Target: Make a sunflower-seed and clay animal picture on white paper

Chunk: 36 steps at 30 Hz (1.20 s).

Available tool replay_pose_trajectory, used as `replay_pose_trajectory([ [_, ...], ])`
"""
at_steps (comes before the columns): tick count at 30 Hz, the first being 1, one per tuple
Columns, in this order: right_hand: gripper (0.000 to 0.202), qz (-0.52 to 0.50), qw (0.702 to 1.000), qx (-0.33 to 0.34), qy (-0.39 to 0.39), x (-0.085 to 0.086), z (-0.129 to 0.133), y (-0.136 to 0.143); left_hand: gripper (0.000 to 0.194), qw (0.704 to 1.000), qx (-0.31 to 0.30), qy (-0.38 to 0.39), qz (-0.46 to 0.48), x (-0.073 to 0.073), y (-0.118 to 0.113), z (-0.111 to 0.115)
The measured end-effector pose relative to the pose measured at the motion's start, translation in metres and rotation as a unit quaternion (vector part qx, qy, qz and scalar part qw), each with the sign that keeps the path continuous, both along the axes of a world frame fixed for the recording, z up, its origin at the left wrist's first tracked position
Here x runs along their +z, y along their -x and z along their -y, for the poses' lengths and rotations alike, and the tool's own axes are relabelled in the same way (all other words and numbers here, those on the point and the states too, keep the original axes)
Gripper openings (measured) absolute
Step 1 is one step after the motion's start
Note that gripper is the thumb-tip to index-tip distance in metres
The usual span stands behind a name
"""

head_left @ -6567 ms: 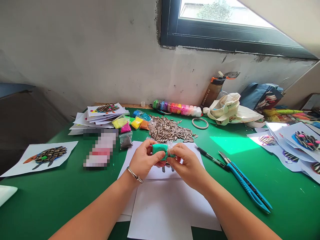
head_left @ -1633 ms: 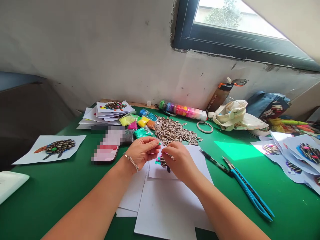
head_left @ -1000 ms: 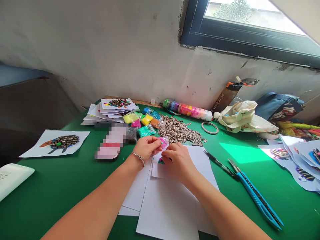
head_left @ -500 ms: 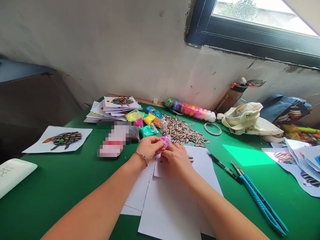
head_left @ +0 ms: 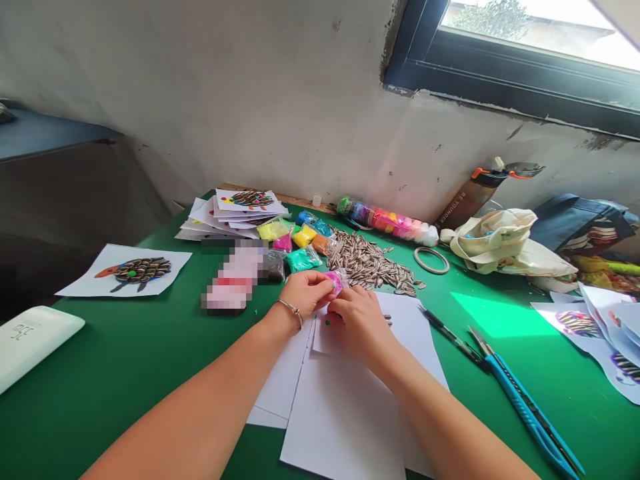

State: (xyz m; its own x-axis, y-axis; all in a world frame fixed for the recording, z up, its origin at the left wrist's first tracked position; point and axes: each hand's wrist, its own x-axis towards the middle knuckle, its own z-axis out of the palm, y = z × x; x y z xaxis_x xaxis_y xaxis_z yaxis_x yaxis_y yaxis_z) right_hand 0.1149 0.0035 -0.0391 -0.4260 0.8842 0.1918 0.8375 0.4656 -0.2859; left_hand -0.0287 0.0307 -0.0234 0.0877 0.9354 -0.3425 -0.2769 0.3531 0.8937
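Observation:
My left hand (head_left: 306,293), with a bracelet at the wrist, pinches a small clear packet of pink-purple clay (head_left: 337,280). Close against it, my right hand (head_left: 357,317) has its fingers curled at the packet's lower side; what its fingertips grip is hidden. Under both hands lie white paper sheets (head_left: 345,413), with a few seeds partly covered by the right hand. Behind the hands is a pile of striped sunflower seeds (head_left: 370,263). Clay packets in several colours, among them a green one (head_left: 304,259), sit left of the pile.
A pen (head_left: 450,333) and a blue craft knife (head_left: 530,407) lie to the right. Seed pictures (head_left: 137,272) are at the left and right. A tape ring (head_left: 431,260), cloth bag (head_left: 493,240), bottle (head_left: 470,197) and row of coloured clay (head_left: 387,221) stand toward the wall.
The whole view has shifted slightly, so things on the table appear a little farther right. Both hands stay at the packet with almost the same pose.

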Motion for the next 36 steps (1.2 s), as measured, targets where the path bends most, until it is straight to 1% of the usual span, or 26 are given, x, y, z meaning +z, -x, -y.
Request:
replay_pose_trajectory([
  [3,0.013,0.008,1.000,-0.005,0.010,0.000,-0.002,0.002,0.024,1.000,-0.002,-0.002,0.002,-0.001,0.000,0.000],
  [8,0.019,-0.022,0.998,-0.006,0.056,0.012,-0.004,0.000,0.023,1.000,0.002,0.000,0.002,-0.002,-0.001,0.000],
  [10,0.021,-0.038,0.997,-0.001,0.062,0.016,-0.003,-0.003,0.023,1.000,0.003,0.002,0.001,-0.002,-0.001,0.000],
  [12,0.020,-0.035,0.998,0.003,0.056,0.016,-0.002,-0.004,0.024,1.000,0.005,0.001,0.002,-0.002,-0.001,0.000],
  [17,0.016,-0.004,1.000,-0.005,0.027,0.010,-0.002,0.001,0.024,1.000,0.002,-0.002,0.007,-0.003,-0.001,0.000],
  [21,0.020,-0.036,0.998,0.008,0.040,0.010,-0.004,0.000,0.026,1.000,0.001,0.000,0.007,-0.004,-0.001,-0.001],
  [25,0.030,-0.075,0.995,0.046,0.043,0.013,-0.004,-0.008,0.026,1.000,0.001,0.001,0.007,-0.005,-0.001,-0.001],
  [28,0.032,-0.046,0.996,0.065,0.028,0.012,-0.002,-0.010,0.025,1.000,0.002,0.002,0.006,-0.005,-0.001,-0.002],
  [31,0.032,-0.012,0.996,0.076,0.034,0.013,0.000,-0.011,0.023,1.000,0.004,0.004,0.003,-0.005,-0.001,-0.003],
  [36,0.034,-0.023,0.996,0.081,0.029,0.015,0.001,-0.012,0.024,1.000,0.005,0.003,-0.002,-0.004,0.000,-0.002],
])
